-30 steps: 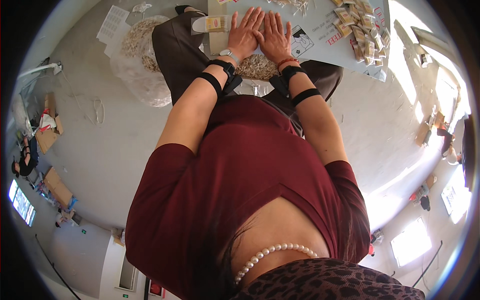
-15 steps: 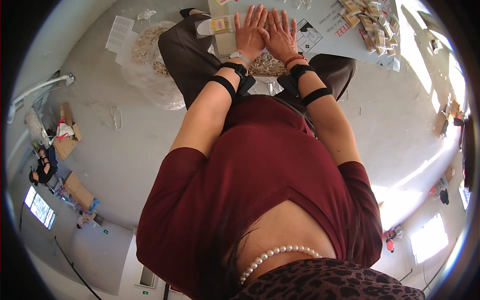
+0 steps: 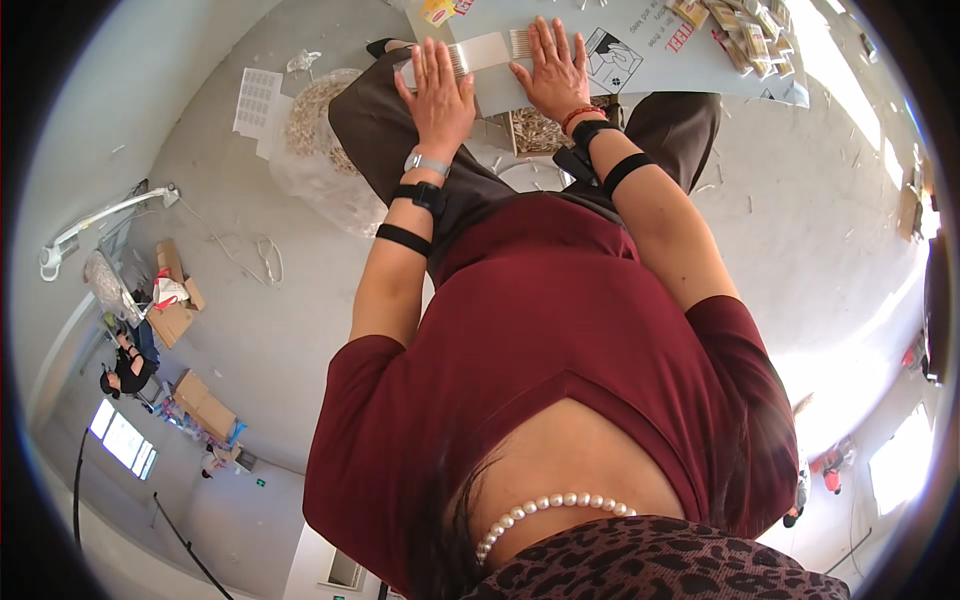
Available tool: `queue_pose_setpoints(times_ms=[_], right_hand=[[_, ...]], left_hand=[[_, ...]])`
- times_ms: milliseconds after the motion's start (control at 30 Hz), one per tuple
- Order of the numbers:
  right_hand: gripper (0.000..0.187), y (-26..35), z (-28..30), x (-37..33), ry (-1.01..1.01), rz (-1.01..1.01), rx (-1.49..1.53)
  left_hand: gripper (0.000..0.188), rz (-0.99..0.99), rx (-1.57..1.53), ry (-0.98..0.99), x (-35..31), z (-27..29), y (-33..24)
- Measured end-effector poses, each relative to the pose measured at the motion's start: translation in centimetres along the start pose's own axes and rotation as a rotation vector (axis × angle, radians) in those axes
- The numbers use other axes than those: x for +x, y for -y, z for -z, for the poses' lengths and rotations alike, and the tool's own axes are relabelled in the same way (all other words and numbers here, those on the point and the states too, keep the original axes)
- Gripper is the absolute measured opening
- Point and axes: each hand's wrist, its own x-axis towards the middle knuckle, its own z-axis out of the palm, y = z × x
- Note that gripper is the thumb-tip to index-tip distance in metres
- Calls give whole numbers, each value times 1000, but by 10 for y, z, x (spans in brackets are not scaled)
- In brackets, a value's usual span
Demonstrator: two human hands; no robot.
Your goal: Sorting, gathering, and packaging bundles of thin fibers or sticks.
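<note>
My left hand (image 3: 441, 97) lies flat with its fingers spread at the left edge of a grey board (image 3: 640, 85). Beneath its fingers are thin pale sticks (image 3: 459, 60) laid side by side, partly hidden. A smooth whitish strip (image 3: 487, 51) runs from there toward my right hand (image 3: 553, 72). That hand also rests flat and open on the board, its fingers beside and partly over another short row of pale sticks (image 3: 520, 43). Neither hand grips anything. Below the board's near edge, between my legs, an open box (image 3: 538, 132) holds many loose sticks.
Small filled packets (image 3: 745, 38) with yellow labels are heaped at the board's right. A yellow-and-red label piece (image 3: 437, 11) lies at its far left. On the floor at left sit a plastic bag of sticks (image 3: 318, 125) and a printed sheet (image 3: 257, 100). Another person (image 3: 130, 370) is farther left.
My hands were close together over the board's middle and have parted. The left moved left onto the sticks, where a labelled clear packet lay; the whitish strip between them now shows.
</note>
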Motion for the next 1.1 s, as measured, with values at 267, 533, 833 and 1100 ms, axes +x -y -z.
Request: queue_pose_setpoints(times_ms=[267,533,833,1100], right_hand=[[79,14,-1,1,4,-6,-1],[78,47,-5,5,-35,72,34],[77,57,-5,4,-43,106,58],[77,59,-6,4,-44,100,90]], left_hand=[[73,101,-25,16,-31,4,0],[73,141,-67,27,-32,-2,7],[72,44,-29,10,-6,-11,19],[74,-5,-56,23,-2,-17,26]])
